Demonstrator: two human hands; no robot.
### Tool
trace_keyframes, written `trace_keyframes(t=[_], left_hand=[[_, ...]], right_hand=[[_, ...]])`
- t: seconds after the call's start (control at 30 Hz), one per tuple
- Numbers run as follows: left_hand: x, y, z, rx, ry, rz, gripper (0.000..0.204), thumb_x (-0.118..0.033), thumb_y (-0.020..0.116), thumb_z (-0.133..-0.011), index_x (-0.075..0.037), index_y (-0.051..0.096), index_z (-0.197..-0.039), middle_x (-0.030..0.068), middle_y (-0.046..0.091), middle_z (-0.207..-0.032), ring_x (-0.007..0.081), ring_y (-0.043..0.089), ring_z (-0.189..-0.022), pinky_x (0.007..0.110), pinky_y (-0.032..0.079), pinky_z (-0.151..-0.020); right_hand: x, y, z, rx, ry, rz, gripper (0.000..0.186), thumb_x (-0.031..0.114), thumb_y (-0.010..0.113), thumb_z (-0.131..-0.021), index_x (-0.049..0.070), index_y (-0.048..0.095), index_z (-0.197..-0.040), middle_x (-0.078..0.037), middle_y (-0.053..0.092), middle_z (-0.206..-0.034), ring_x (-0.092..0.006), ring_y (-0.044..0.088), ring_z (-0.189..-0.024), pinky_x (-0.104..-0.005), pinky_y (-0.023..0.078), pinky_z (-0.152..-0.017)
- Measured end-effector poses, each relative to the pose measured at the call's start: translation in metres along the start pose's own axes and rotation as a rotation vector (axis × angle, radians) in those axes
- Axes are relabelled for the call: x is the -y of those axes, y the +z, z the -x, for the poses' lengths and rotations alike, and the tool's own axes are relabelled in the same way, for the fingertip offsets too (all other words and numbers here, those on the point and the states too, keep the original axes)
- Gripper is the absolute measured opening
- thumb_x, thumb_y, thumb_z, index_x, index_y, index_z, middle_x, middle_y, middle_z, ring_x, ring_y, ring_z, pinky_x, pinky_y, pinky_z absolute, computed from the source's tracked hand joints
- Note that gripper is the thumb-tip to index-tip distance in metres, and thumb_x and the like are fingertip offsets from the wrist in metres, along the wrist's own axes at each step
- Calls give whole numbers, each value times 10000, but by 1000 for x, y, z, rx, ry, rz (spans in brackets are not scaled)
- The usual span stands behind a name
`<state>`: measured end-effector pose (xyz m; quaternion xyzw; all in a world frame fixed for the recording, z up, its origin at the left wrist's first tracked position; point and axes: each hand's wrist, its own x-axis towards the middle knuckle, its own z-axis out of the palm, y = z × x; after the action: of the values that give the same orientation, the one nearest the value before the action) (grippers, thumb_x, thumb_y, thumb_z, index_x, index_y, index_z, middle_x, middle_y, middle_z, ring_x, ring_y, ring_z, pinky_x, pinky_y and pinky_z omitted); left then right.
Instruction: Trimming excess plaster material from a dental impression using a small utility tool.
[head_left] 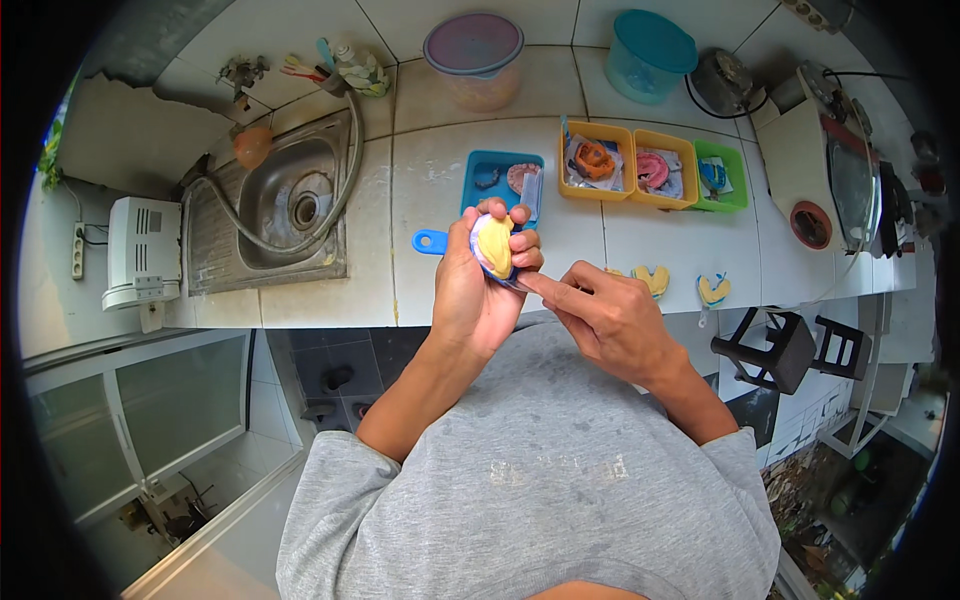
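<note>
My left hand (478, 275) is wrapped round a blue dental impression tray (430, 241), its handle sticking out to the left. A rounded mass of yellow plaster (494, 243) fills the tray, with a pale lilac rim showing beside it. My right hand (615, 318) is closed, fingers pinched and index finger stretched toward the tray's lower right edge. Something thin and greyish shows at that fingertip, too small to make out. Just beyond my left hand lies a shallow blue box (478, 163) holding a pinkish dental cast (522, 178) and a clear strip.
Two yellow boxes (600, 127) and a green box (735, 200) hold impressions on paper. Yellow horseshoe-shaped casts (653, 281) lie by the counter's front edge. A sink (190, 240) with a hose is left; lidded tubs (474, 60) stand behind. Dark stools (770, 350) stand on the right.
</note>
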<state>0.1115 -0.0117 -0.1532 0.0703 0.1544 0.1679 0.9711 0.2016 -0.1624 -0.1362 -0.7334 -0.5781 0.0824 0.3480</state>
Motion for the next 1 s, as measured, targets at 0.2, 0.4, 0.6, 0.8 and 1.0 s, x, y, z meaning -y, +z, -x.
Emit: trace_keyframes(t=[0.2, 0.4, 0.6, 0.8, 1.0], left_hand=[[7, 15, 3, -15, 63, 39, 160, -235, 427, -1032, -83, 460, -997, 82, 443, -1021, 154, 436, -820, 278, 448, -714], [11, 16, 7, -33, 130, 47, 151, -220, 425, -1028, -80, 464, -991, 85, 436, -1023, 160, 430, -825, 283, 451, -730], [13, 16, 7, -74, 174, 71, 149, -219, 433, -1026, -76, 475, -1015, 88, 441, -1017, 169, 442, -839, 297, 461, -758], [19, 6, 2, -147, 221, 54, 190, -251, 450, -1031, -62, 477, -1042, 96, 467, -1014, 188, 466, -877, 311, 464, -790], [30, 3, 3, -163, 309, -74, 317, -369, 453, -1044, -58, 479, -1094, 102, 499, -1069, 193, 488, -935, 307, 461, -805]], right_hand=[[-5, 5, 4, -92, 27, -254, 471, 30, 721, -816, 187, 676, -1258, -45, 611, -759, -154, 608, -606, -307, 511, -542], [4, 11, 7, -137, 69, -301, 496, 7, 731, -799, 164, 671, -1265, -53, 612, -765, -147, 610, -615, -299, 524, -561], [6, 20, 10, -221, 65, -249, 518, -12, 745, -779, 154, 672, -1264, -57, 603, -770, -149, 603, -623, -307, 520, -575], [3, 20, 16, -122, 243, -469, 463, 5, 712, -839, 129, 660, -1282, -61, 580, -739, -133, 536, -612, -266, 459, -572], [-2, 17, 22, -71, 359, -626, 393, 40, 685, -876, 100, 667, -1264, -64, 555, -696, -128, 504, -579, -274, 430, -539]])
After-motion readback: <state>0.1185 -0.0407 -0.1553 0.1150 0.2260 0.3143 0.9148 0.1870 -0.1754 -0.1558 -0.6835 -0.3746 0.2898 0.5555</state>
